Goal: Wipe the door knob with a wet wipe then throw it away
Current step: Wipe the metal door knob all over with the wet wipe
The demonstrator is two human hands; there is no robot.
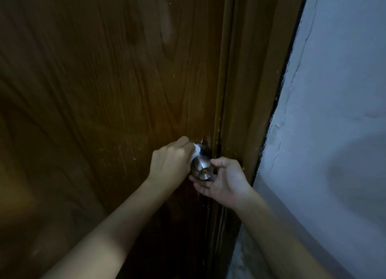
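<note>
A round brushed-metal door knob point(201, 167) with a small keyhole sits near the right edge of a dark wooden door point(100, 86). My left hand point(170, 161) is closed on a white wet wipe point(196, 151) and presses it against the upper left side of the knob, by its neck. My right hand point(221, 179) cups the knob from below and the right, thumb on its right side and fingers curled beneath it. Most of the wipe is hidden inside my left fist.
The wooden door frame point(246, 103) runs right beside the knob. A pale blue-grey wall point(334, 111) with cracked plaster fills the right side. The scene is dim.
</note>
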